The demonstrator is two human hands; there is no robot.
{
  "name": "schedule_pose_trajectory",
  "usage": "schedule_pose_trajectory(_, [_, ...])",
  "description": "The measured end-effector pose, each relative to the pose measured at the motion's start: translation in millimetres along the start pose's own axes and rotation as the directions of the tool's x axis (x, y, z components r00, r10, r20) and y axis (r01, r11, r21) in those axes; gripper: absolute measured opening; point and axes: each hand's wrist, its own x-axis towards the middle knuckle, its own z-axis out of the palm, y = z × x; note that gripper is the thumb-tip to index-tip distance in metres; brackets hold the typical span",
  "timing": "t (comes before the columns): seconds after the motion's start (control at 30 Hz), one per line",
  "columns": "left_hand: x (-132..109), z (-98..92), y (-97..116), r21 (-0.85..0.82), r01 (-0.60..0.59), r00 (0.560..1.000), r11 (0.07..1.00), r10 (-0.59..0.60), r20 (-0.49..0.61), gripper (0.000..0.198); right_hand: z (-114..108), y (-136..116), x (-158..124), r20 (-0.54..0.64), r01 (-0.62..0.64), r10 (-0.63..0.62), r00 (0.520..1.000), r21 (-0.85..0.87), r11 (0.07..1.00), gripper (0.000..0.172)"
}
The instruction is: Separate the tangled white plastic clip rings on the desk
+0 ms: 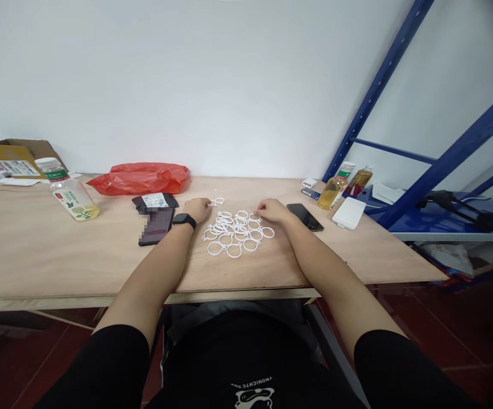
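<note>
A pile of white plastic rings (234, 233), each with a small tab, lies on the wooden table between my forearms. My left hand (198, 209), with a black watch on its wrist, is closed at the left behind the pile. Its fingertips pinch at a white ring (219, 200) that lies apart from the others. At the pile's right back edge, my right hand (273, 210) has thumb and finger pinched on the rim of another white ring (255, 218). The curled fingers partly hide both grips.
Left of my arm are a phone (161, 227), a black packet (154, 201), a red plastic bag (141, 178), a tilted bottle (73, 196) and a cardboard box (20, 159). Rightward lie a dark phone (305, 217), a white case (349, 213), a bottle (334, 190) and a blue metal frame (417, 187).
</note>
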Motion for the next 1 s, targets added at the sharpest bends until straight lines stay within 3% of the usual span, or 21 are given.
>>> schedule_pose_trajectory(0.1, [1.1,2.6,-2.2,-0.041,-0.017,1.0,0.999,0.016,-0.005,0.038,-0.5,-1.0,0.0,0.043,-0.032,0.033,0.999,-0.033,0.999,0.024])
schedule_pose_trajectory(0.27, [2.0,4.1,-1.0,-0.128,-0.059,0.997,0.99,0.053,-0.05,0.038,-0.4,-3.1,0.1,0.055,-0.103,0.108,0.993,-0.088,0.991,0.013])
schedule_pose_trajectory(0.47, [-0.1,-3.3,12.1,-0.238,-0.094,0.985,0.967,0.055,-0.165,0.033,-4.4,-6.9,0.1,-0.13,-0.177,0.165,0.978,-0.092,0.98,0.01])
schedule_pose_trajectory(0.57, [-4.3,-10.3,30.0,-0.289,-0.216,0.961,0.933,0.15,-0.232,0.031,-4.2,-16.4,0.1,-0.211,-0.101,0.107,0.972,0.037,0.994,0.011])
schedule_pose_trajectory(0.63, [-8.4,-14.8,45.5,-0.303,-0.345,0.93,0.888,0.282,-0.234,0.034,-1.5,-26.8,-0.7,-0.209,-0.009,0.047,0.977,0.178,0.984,0.011])
schedule_pose_trajectory(0.8, [-18.8,-20.6,78.3,-0.327,-0.573,0.819,0.752,0.545,-0.18,0.054,9.7,-53.4,-3.4,-0.132,0.111,-0.049,0.99,0.517,0.849,0.014])
schedule_pose_trajectory(0.9, [-22.2,-22.4,84.3,-0.338,-0.547,0.83,0.766,0.548,-0.103,0.056,12.8,-59.3,-3.1,-0.144,0.124,-0.045,0.989,0.607,0.785,0.018])
schedule_pose_trajectory(1.0, [-22.8,-24.5,82.7,-0.312,-0.518,0.852,0.797,0.513,-0.103,0.046,12.1,-58.9,-2.0,-0.126,0.115,-0.038,0.991,0.687,0.717,0.024])
